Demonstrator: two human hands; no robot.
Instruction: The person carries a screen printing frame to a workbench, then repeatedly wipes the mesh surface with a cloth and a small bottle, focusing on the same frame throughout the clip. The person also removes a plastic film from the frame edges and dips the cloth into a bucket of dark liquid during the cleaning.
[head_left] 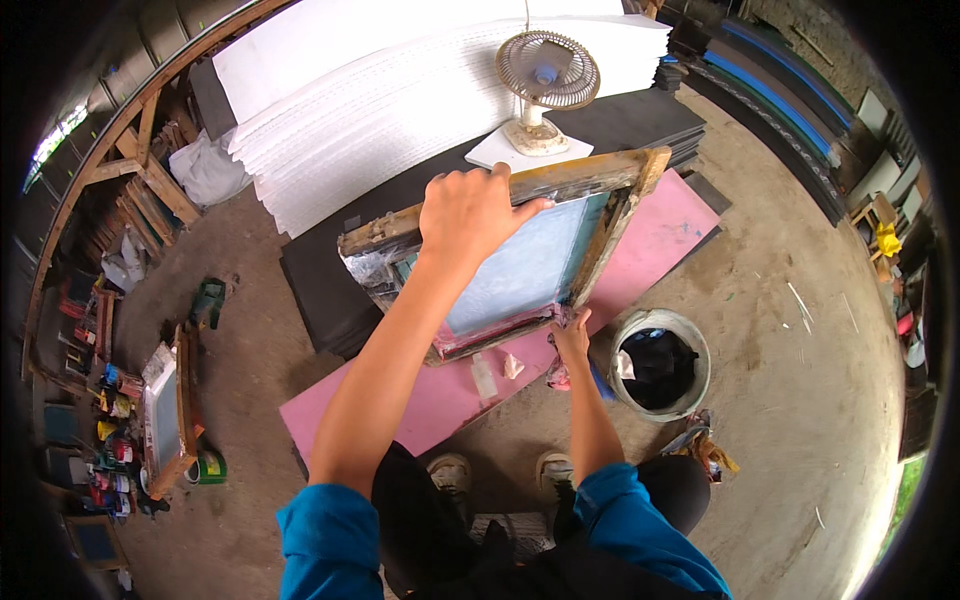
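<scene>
A wooden screen-printing frame (510, 265) with pale blue mesh stands tilted up in front of me, over a pink sheet (345, 405). My left hand (470, 215) is wrapped over its top bar, thumb along the inner side. At the lower right corner, my right hand (573, 338) grips the frame's edge; its fingers are partly hidden. Just below that hand hangs or lies a crumpled pinkish cloth (558, 374). On the pink sheet are a strip of clear tape (484, 378) and a small crumpled pale scrap (513, 366).
A bucket (702, 375) with dark cloth stands at right, rags (705, 445) beside it. Behind the frame are black sheets (330, 290), a white sheet stack (370, 120) and a fan (545, 75). Another frame (168, 420) and several paint containers (118, 450) are at left.
</scene>
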